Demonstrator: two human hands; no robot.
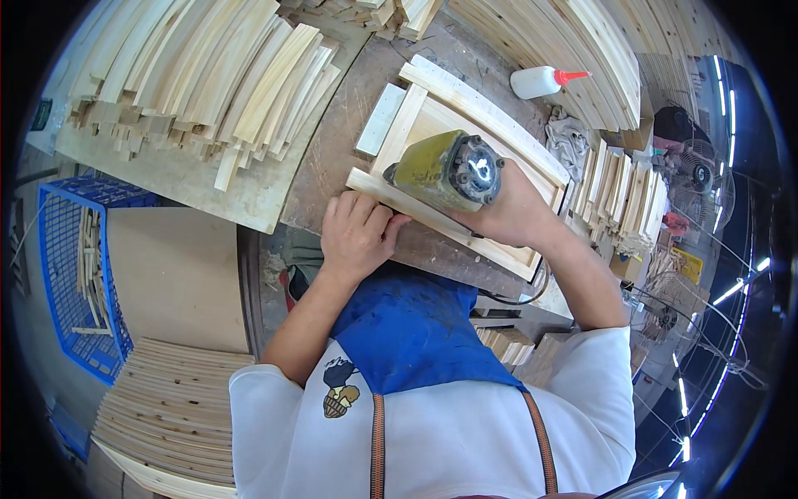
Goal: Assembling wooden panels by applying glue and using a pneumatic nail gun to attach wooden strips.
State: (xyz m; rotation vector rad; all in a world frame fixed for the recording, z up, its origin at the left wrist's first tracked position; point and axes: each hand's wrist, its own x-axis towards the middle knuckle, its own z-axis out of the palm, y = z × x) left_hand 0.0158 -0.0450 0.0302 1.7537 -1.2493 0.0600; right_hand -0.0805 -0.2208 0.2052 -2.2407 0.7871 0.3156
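Observation:
A shallow wooden frame (453,116) with a flat panel inside lies slantwise on the worktable. Over its near side, my right hand (519,208) is closed round a nail gun (432,170) with a yellow-green body and dark round cap. The gun's nose is hidden beneath its body. At the frame's near left corner, my left hand (359,229) has its fingers curled against the near wooden strip (382,187), thumb along its side. A dark hose (532,295) loops below my right forearm.
Stacked wooden strips (208,71) cover the left board. A white glue bottle (536,81) with red nozzle lies beyond the frame, near a grey rag (567,137). A pale block (381,121) sits by the frame. Left stands a blue plastic crate (75,291); right, fans (698,170).

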